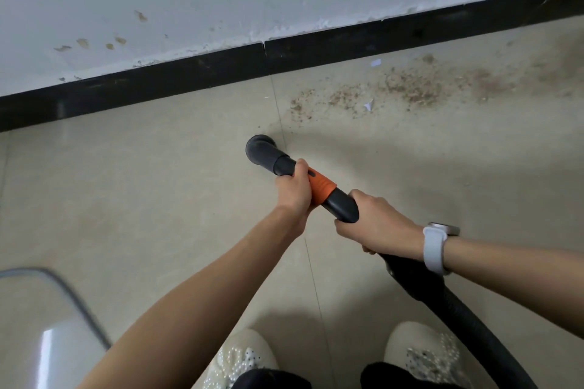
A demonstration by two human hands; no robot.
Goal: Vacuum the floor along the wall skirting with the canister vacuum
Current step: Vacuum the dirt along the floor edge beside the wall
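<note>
Both hands, left (294, 189) and right (376, 224), grip the wand (319, 188), fingers wrapped tight, its nozzle (260, 148) on the floor (158, 199) short of the skirting (189, 79), where debris (395, 88) could scatter if swept too fast.

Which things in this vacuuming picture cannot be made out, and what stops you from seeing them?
- Head view: the vacuum's body; the hose runs off the bottom right edge.
- Head view: the nozzle mouth faces down to the floor, so contact is unclear.
- Head view: the grey object at bottom left is blurred and cut by the edge.
- Head view: the dirt blurs near the right edge.
</note>
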